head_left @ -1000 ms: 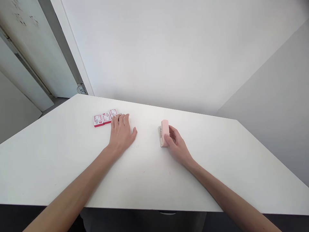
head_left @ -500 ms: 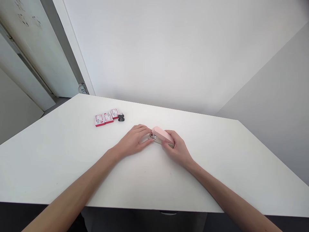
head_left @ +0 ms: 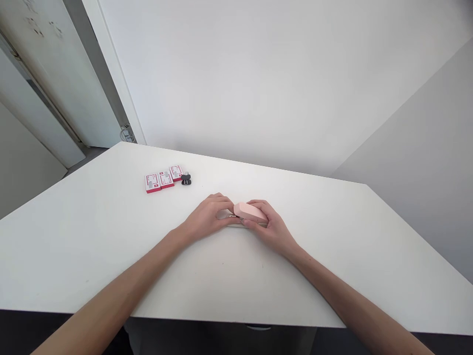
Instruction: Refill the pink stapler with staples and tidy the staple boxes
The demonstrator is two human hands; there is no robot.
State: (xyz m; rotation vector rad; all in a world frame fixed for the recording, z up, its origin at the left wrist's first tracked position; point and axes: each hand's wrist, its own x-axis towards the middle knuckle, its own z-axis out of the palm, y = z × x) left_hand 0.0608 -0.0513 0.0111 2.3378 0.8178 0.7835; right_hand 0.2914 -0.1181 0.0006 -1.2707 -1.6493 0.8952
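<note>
A pink stapler (head_left: 250, 213) lies flat on the white table (head_left: 111, 236), near its middle. My right hand (head_left: 271, 227) is wrapped round the stapler's right end, fingers over its top. My left hand (head_left: 207, 218) meets it from the left, with curled fingertips pressed against the stapler's front end, which they partly hide. Three small red-and-white boxes (head_left: 161, 179) sit in a row at the far left, with a small black object (head_left: 185, 179) beside them.
A white wall rises just behind the table's far edge. A door and its frame (head_left: 70, 88) stand at the back left. The table's near edge runs across the bottom of the view.
My left hand left the boxes and came right to the stapler, uncovering the black object. My right hand turned the upright stapler down flat, and both hands now press on it.
</note>
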